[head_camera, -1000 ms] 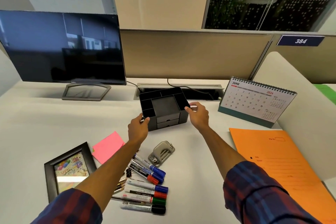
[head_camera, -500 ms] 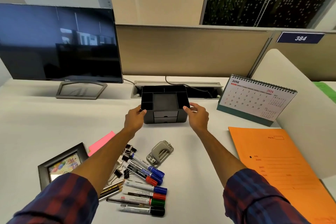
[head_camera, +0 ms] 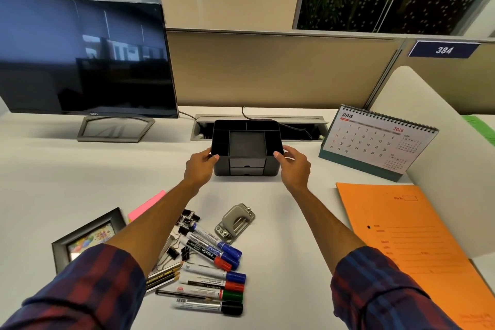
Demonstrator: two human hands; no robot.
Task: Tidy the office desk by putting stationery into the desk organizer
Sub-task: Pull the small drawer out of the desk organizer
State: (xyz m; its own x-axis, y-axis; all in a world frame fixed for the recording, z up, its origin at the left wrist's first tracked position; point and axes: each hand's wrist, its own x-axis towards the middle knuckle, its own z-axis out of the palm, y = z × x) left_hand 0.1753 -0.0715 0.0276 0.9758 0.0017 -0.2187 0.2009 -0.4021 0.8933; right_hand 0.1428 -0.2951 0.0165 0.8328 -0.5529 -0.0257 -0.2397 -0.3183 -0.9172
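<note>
Both hands — left hand [head_camera: 199,167], right hand [head_camera: 294,166] — flank the desk organizer [head_camera: 246,146].

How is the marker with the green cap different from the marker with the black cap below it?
The green-capped white marker lies farther from the person than the black-capped white marker, which is the nearest in the pile. Their cap colours differ: green against black. Both lie flat on the white desk, caps pointing right, roughly parallel, outside the black plastic desk organizer.
</note>
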